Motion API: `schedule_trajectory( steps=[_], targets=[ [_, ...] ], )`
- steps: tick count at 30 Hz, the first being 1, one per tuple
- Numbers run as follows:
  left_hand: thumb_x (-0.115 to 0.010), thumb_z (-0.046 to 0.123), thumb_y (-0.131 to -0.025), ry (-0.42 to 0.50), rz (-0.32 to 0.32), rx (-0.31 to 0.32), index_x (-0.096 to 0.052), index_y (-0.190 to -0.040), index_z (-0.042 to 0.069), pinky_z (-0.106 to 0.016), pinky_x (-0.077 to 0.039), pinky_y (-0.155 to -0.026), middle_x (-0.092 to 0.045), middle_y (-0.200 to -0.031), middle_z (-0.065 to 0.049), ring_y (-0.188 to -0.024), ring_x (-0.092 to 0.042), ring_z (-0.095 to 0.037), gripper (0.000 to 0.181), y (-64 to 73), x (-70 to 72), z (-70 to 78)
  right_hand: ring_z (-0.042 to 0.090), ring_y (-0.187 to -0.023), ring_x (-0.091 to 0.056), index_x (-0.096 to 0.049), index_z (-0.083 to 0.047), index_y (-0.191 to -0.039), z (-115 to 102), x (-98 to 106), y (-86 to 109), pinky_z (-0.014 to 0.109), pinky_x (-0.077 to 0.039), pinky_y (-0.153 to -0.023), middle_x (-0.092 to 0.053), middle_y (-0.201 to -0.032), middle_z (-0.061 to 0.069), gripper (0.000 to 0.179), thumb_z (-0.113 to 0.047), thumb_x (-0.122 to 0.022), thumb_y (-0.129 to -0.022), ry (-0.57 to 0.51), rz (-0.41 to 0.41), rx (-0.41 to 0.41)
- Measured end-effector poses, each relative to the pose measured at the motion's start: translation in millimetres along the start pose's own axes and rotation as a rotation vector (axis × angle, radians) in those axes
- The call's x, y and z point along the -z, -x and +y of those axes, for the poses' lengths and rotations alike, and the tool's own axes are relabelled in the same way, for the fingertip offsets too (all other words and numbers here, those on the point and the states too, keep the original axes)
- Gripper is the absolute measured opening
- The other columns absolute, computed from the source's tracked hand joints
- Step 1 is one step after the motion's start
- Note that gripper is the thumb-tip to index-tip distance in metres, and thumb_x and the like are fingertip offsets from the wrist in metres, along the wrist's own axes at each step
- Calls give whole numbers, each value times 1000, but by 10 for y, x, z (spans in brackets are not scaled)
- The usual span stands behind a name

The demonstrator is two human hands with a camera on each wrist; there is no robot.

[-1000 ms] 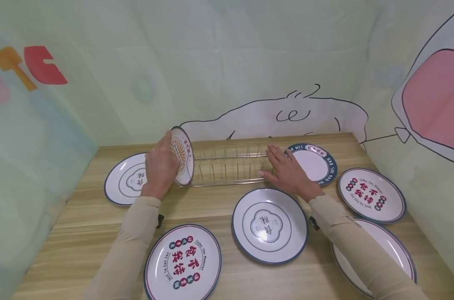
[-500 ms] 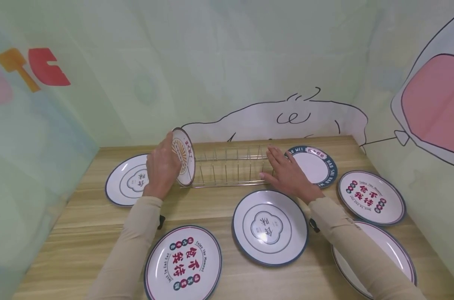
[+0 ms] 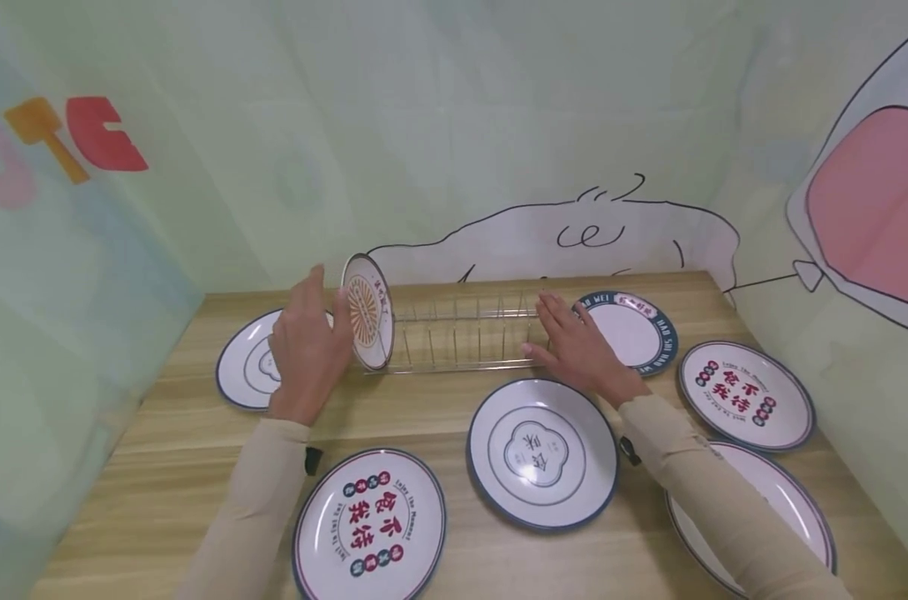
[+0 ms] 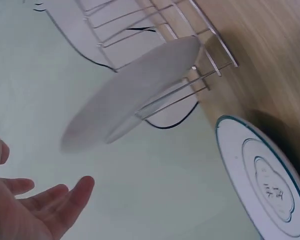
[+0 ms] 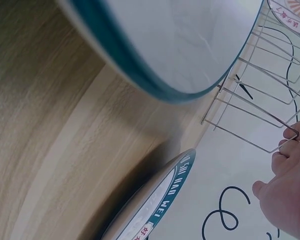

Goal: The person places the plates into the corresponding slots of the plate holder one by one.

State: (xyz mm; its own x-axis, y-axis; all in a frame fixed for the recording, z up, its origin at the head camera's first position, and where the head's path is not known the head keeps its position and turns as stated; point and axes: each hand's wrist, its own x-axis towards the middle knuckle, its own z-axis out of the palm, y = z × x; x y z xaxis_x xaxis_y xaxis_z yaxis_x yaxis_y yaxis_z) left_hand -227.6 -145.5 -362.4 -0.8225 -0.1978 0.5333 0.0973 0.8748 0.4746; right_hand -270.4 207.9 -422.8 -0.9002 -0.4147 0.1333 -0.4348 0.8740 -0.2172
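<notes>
A pale green backdrop (image 3: 394, 150) (pink balloon (image 3: 874, 200) included) stands behind the wooden tabletop (image 3: 401, 414).

Left grip (image 3: 309, 350) now off the sunburst plate (image 3: 369, 311)

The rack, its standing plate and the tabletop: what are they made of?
Rack: metal wire, seemingly polished; its thin bars glint. Standing plate: smooth, white, perhaps glazed ceramic or melamine; its even printed face fits either. Tabletop: satiny-looking wood or laminate, given its grain streaks.
</notes>
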Motion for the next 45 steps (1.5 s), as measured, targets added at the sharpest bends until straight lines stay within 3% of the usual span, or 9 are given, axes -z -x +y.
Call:
schedule_trajectory(
  steps=[3, 5, 8, 11, 15, 20, 29, 36, 45],
  targets=[
    [-46, 33, -104, -5, 38, -3, -52, -140, 1, -63, -49, -86, -62, -131, -25, -113, -61, -47, 49, 142, 138, -5, 35, -156, -13, -23, 2, -156, 5, 0, -4, 54, -7, -126, -18, -167, 19, 82, -49, -53, -99, -6, 1, -2],
    [-44, 35, -104, -29, -15, 22, -56, -136, 1, -63, -49, -85, -65, -125, -25, -110, -62, -46, 48, 245, 233, -15, 36, -155, -14, -24, 2, -156, 11, -7, -2, 55, -7, -126, -18, -166, 19, 82, -48, -53, -99, -5, 5, -2],
    [-40, 40, -105, -90, -170, 64, -58, -132, 0, -63, -49, -83, -67, -119, -25, -108, -64, -47, 53, 404, 355, -55, 38, -155, -15, -24, 3, -156, 16, -9, 9, 54, -6, -126, -17, -166, 20, 82, -48, -53, -99, -7, 5, -6],
    [-39, 42, -105, -124, -380, 102, -57, -135, -2, -63, -51, -84, -67, -121, -26, -110, -64, -48, 55, 564, 436, -129, 37, -155, -14, -22, 2, -156, 19, -7, 13, 54, -5, -126, -15, -167, 19, 82, -49, -52, -100, -16, -2, -6],
    [-47, 38, -103, -153, -639, 136, -55, -135, -3, -64, -51, -87, -63, -128, -30, -114, -60, -52, 53, 772, 412, -274, 35, -156, -12, -22, 1, -157, 21, -2, 2, 54, -7, -126, -16, -167, 18, 82, -51, -50, -100, -9, 2, 3],
    [-63, 30, -94, -164, -803, 151, -59, -130, -5, -59, -53, -86, -60, -120, -29, -105, -61, -46, 50, 980, 315, -410, 34, -156, -11, -21, 1, -157, 7, 7, -10, 54, -6, -126, -16, -167, 19, 82, -51, -50, -100, -11, 5, 7],
    [-86, 31, -75, -96, -945, 212, -63, -120, -4, -39, -56, -73, -66, -95, -9, -81, -61, -19, 61, 1157, 293, -471, 34, -156, -9, -19, 0, -158, 1, 3, -1, 53, -4, -126, -14, -168, 18, 83, -52, -49, -100, -4, -19, -19],
    [-93, 29, -64, -65, -971, 246, -50, -135, -7, -36, -59, -70, -67, -102, -14, -84, -65, -21, 91, 1233, 256, -465, 33, -157, -9, -19, 0, -158, 1, 9, 4, 54, -4, -126, -14, -168, 18, 83, -50, -51, -100, -20, -14, -17],
    [-92, 27, -65, -49, -964, 268, -47, -135, -10, -39, -59, -74, -67, -98, -14, -84, -65, -21, 91, 1247, 250, -515, 34, -156, -9, -20, 1, -157, 5, 0, -5, 54, -3, -126, -13, -168, 18, 82, -49, -51, -100, -34, -13, -20]
  ],
)
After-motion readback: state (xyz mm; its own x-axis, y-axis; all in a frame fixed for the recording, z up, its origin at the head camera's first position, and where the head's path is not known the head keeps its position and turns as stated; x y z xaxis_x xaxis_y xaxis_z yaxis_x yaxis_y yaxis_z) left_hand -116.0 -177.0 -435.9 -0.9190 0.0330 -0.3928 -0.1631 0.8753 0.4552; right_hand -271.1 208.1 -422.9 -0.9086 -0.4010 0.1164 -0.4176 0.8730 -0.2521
